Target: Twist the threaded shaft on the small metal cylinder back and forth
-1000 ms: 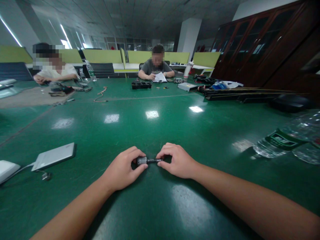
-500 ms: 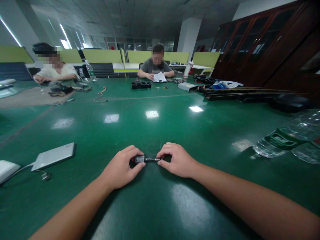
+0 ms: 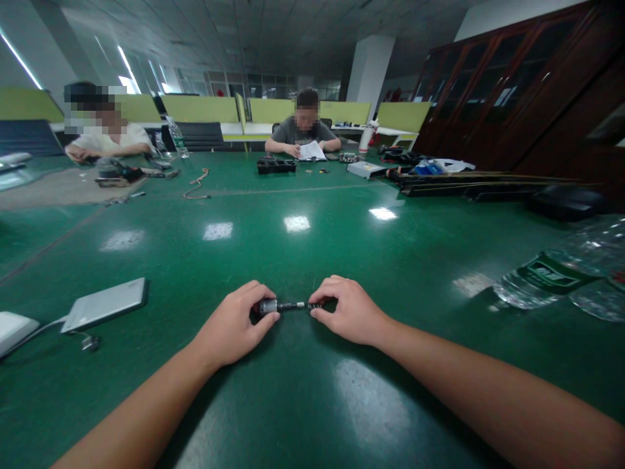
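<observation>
Two-handed over the green surface, gripping a silver cylinder in the left hand, aiming its shaft sideways at a small dark piece pinched just beyond in the right hand.

An office (cubicle partitions, bookcases).

Beyond our hands we could pass over open green tabletop; the power bank blocks our left, the bottles our right.
</observation>
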Demonstrator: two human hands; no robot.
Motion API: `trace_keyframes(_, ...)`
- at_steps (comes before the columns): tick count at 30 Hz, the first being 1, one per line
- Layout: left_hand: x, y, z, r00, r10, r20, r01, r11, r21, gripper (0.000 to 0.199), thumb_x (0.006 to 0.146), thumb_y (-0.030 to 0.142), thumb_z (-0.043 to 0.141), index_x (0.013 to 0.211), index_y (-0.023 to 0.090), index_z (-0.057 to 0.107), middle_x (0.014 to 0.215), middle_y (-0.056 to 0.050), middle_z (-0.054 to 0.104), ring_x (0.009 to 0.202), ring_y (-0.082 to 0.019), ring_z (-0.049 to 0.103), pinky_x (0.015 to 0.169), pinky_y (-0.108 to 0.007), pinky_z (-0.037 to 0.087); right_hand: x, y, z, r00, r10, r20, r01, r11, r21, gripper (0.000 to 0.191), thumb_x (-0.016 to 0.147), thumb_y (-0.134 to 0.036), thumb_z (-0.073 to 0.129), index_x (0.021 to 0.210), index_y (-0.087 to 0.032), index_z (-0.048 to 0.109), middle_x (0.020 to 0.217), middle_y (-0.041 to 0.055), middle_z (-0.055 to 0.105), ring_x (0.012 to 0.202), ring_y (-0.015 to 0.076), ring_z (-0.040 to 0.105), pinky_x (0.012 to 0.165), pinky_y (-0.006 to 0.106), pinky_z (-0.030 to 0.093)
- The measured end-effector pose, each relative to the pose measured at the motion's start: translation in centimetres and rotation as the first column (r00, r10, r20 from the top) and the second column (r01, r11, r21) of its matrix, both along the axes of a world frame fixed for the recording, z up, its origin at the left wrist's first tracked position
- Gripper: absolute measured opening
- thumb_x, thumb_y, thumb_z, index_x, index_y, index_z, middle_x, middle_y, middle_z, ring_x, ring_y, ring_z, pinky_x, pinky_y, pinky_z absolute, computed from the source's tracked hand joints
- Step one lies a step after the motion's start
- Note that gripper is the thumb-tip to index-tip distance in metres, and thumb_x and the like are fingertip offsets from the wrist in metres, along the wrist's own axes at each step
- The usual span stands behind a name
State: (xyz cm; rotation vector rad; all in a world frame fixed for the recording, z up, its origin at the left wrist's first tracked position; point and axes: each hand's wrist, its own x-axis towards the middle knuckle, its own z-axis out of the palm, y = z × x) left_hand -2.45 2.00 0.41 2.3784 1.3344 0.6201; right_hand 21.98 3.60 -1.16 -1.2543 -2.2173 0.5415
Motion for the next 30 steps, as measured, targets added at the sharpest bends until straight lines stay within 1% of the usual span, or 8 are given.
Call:
trace_keyframes(4,-0.1,0.0,-0.2,1.0,-0.012,0.01,0.012,1.0,-0.009,0.016,0.087,0.029,0.059,0.1,0.019,0.062,0.093,-0.004,0.062,0.084,-0.02,0.059,0.076,-0.033,0.046,-0.1,0.0,0.0,1.0,-0.005,-0.011,0.005,1.0,-0.002,0.01,0.075,-0.019,0.073,0.085,-0.022,0.076,0.081,0.002,0.071,0.082,0.018,0.06,0.077,0.032,0.044)
trace_keyframes(8,0.1,0.0,-0.3,0.999,-0.023,0.025,0.024,0.999,-0.026,0.016,0.087,0.03,0.06,0.1,0.019,0.062,0.091,-0.004,0.062,0.082,-0.02,0.059,0.074,-0.032,0.046,0.0,0.1,-0.2,0.999,0.024,-0.023,-0.024,1.0,0.003,0.011,0.076,-0.02,0.075,0.086,-0.022,0.076,0.082,0.0021,0.072,0.081,0.0178,0.061,0.078,0.033,0.045)
trace_keyframes(12,0.7,-0.3,-0.2,0.996,-0.062,0.066,0.066,0.996,-0.059,0.019,0.087,0.033,0.063,0.101,0.02,0.063,0.092,-0.003,0.063,0.082,-0.019,0.059,0.075,-0.031,0.046,-0.2,0.0,-0.1,0.994,0.077,-0.077,-0.078,0.997,-0.015,0.017,0.075,-0.019,0.077,0.092,-0.02,0.075,0.081,0.0019,0.072,0.078,0.0162,0.062,0.076,0.031,0.045)
trace_keyframes(14,1.1,-0.4,-0.2,0.991,-0.093,0.098,0.102,0.991,-0.086,0.017,0.091,0.032,0.058,0.102,0.021,0.064,0.093,-0.003,0.064,0.084,-0.018,0.06,0.077,-0.031,0.046,-0.4,-0.2,0.0,0.987,0.118,-0.106,-0.12,0.993,-0.02,0.021,0.075,-0.017,0.076,0.096,-0.02,0.075,0.081,0.002,0.072,0.077,0.0156,0.062,0.074,0.03,0.046)
trace_keyframes(16,1.4,-0.6,-0.2,0.989,-0.103,0.111,0.115,0.987,-0.111,0.016,0.092,0.031,0.057,0.103,0.021,0.064,0.095,-0.002,0.065,0.085,-0.018,0.06,0.077,-0.03,0.046,-0.5,-0.3,0.0,0.982,0.154,-0.113,-0.157,0.988,-0.01,0.022,0.076,-0.016,0.076,0.098,-0.02,0.074,0.081,0.0021,0.072,0.078,0.0157,0.062,0.075,0.03,0.046)
trace_keyframes(21,1.8,-0.6,-0.2,0.996,-0.051,0.08,0.062,0.989,-0.136,0.018,0.087,0.03,0.064,0.102,0.021,0.064,0.09,-0.001,0.065,0.08,-0.018,0.06,0.073,-0.03,0.046,-0.6,-0.3,-0.3,0.981,0.165,-0.104,-0.166,0.986,-0.002,0.018,0.078,-0.019,0.074,0.097,-0.02,0.075,0.082,0.0032,0.072,0.078,0.0165,0.062,0.076,0.031,0.045)
trace_keyframes(26,2.0,-0.6,-0.3,0.996,-0.044,0.077,0.053,0.991,-0.125,0.018,0.085,0.03,0.066,0.1,0.02,0.064,0.087,-0.001,0.063,0.078,-0.018,0.059,0.07,-0.029,0.045,-0.6,-0.2,-0.4,0.975,0.215,-0.055,-0.215,0.977,0.008,0.017,0.079,-0.02,0.074,0.096,-0.02,0.074,0.085,0.0035,0.073,0.083,0.0179,0.062,0.082,0.034,0.044)
trace_keyframes(30,2.2,-0.6,-0.2,0.997,-0.031,0.064,0.039,0.991,-0.128,0.017,0.084,0.03,0.066,0.096,0.019,0.064,0.085,-0.002,0.062,0.076,-0.018,0.058,0.069,-0.03,0.044,-0.7,-0.1,-0.4,0.976,0.217,-0.031,-0.217,0.976,0.011,0.016,0.079,-0.02,0.074,0.095,-0.02,0.074,0.085,0.003,0.073,0.084,0.0182,0.062,0.084,0.035,0.043)
